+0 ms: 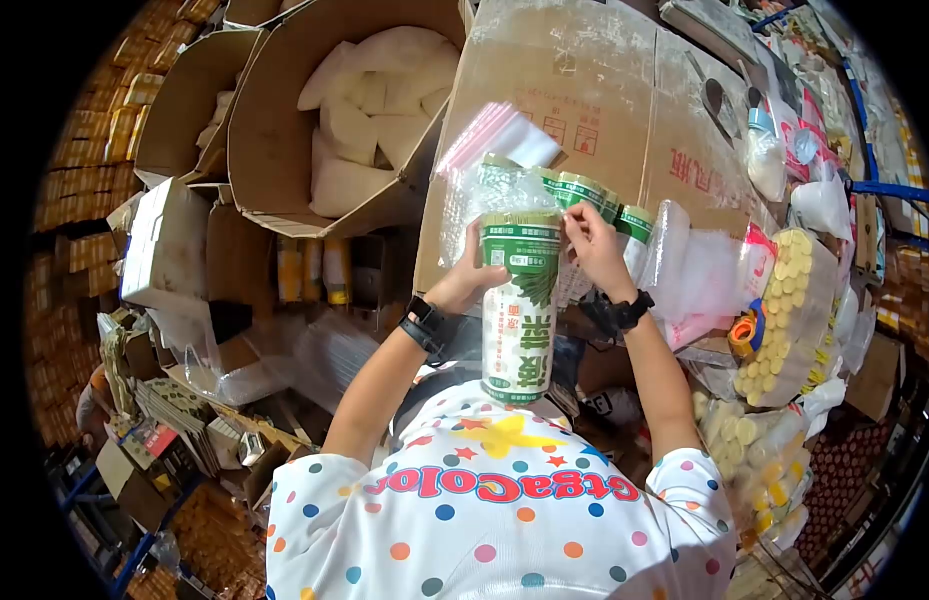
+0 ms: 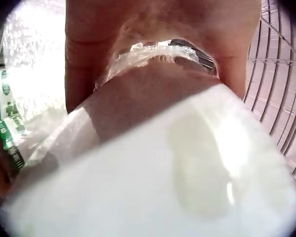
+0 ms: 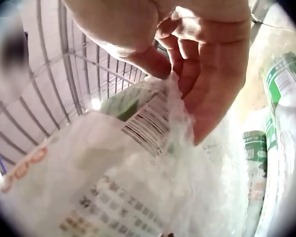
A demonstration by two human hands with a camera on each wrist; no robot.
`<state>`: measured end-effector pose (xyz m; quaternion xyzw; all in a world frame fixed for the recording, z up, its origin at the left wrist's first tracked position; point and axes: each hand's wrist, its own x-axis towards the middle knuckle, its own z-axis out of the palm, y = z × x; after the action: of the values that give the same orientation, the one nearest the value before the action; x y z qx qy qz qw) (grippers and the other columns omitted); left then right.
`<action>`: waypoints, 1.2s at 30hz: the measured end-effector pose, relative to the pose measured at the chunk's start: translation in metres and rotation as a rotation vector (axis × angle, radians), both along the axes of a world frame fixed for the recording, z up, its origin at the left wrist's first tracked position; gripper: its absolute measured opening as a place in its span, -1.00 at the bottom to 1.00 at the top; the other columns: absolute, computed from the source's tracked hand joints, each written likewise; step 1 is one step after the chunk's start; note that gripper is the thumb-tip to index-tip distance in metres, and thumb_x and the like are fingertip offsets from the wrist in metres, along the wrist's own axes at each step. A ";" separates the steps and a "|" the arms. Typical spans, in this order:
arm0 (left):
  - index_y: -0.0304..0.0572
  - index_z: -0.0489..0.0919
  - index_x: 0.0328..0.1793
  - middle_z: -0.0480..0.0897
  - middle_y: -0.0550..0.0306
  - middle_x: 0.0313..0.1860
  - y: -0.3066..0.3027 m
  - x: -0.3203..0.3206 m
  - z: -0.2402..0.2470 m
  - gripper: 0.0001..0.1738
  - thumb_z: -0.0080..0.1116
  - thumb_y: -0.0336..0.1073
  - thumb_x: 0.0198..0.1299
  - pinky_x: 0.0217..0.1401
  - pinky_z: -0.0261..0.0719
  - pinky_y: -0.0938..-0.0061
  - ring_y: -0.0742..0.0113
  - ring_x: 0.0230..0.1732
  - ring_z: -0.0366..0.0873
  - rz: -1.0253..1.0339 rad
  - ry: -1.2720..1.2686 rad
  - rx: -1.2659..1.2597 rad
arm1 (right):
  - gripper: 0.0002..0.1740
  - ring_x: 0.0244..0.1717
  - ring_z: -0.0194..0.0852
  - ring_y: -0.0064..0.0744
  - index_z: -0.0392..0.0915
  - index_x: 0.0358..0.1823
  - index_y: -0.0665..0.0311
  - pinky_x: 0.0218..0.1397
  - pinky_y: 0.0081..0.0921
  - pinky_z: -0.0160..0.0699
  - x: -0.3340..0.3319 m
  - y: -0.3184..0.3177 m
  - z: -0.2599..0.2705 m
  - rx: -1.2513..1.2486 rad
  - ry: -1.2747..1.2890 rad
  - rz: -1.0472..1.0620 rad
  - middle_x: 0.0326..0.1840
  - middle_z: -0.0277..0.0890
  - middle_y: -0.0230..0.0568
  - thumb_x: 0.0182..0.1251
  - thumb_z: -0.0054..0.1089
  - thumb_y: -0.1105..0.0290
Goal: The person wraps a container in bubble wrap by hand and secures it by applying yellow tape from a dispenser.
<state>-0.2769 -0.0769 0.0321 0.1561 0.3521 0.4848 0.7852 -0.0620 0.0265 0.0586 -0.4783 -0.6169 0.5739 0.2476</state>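
Observation:
A tall green-and-white printed noodle pack in clear plastic stands upright before the person's chest in the head view. My left hand grips its upper left side, thumb across the front and the other fingers largely hidden. In the left wrist view the white side of the pack fills the foreground below that hand. At the upper right edge, my right hand pinches the clear film. The right wrist view shows thumb and fingers of this hand closed on crinkled film beside a barcode.
More green-topped packs stand behind the held one, on a large cardboard sheet. Clear plastic bags lie to the right, near an orange-and-blue tape roll. Open cardboard boxes stand at the left.

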 end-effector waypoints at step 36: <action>-0.27 0.55 -0.07 0.54 -0.02 -0.01 -0.050 -0.059 -0.075 -0.82 0.06 -0.30 0.36 0.14 0.41 0.33 0.15 0.01 0.50 -0.591 0.883 0.476 | -0.91 -0.22 0.35 -0.21 0.35 -0.24 0.35 -0.10 -0.46 0.36 0.017 -0.111 -0.061 0.297 -0.169 0.296 -0.31 0.32 -0.17 0.43 0.00 0.48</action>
<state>-0.3357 -0.1273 -0.0433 0.6075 0.4690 0.1998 0.6091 -0.0452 -0.0850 -0.0024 -0.3871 -0.7768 0.4645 0.1757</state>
